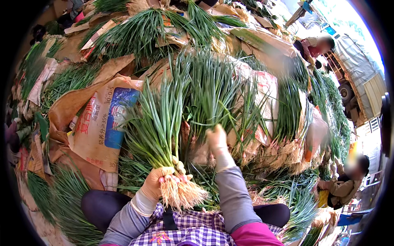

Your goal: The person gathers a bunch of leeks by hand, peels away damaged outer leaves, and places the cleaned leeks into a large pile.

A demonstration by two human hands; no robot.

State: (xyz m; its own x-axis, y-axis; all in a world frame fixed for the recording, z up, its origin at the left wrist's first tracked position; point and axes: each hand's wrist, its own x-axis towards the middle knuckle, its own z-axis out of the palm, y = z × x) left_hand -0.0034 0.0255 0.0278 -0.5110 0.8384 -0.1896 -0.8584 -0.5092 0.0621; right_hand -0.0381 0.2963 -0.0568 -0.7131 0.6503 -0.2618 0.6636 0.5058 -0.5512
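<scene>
Single bundle of green onions [164, 137]: clamped in the left hand [158, 181], leaves extending forward, pale roots [180, 194] at that hand's right. Right hand [216, 137]: fingers curled, just before further green onions [211, 88]; grip cannot be determined. Brown sack [88, 141]: forward-left of the left hand.

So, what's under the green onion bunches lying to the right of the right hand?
Pale sacking with red markings shows between the bunches. Whatever lies directly beneath their leaves, or under the sacking, is covered.
</scene>
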